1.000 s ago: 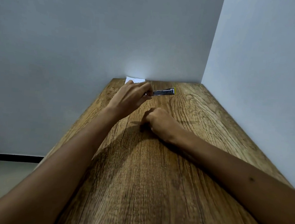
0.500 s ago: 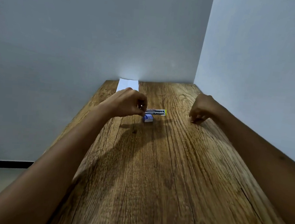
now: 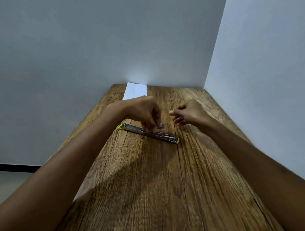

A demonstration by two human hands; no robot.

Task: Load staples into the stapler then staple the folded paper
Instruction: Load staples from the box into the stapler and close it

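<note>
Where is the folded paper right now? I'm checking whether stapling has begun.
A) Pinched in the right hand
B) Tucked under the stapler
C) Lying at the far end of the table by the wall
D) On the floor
C: the folded paper lies flat at the far end of the table against the wall, beyond the opened stapler and both hands.

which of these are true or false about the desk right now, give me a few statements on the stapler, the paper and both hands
1. The stapler lies opened out flat on the wooden table. True.
2. The folded paper is under the stapler. False: it lies at the table's far edge by the wall, apart from the stapler.
3. The left hand has its fingertips down on the stapler. True.
4. The right hand is gripping the stapler. False: it hovers to the right, off the stapler.
5. A small box sits just behind the stapler. True.
</note>
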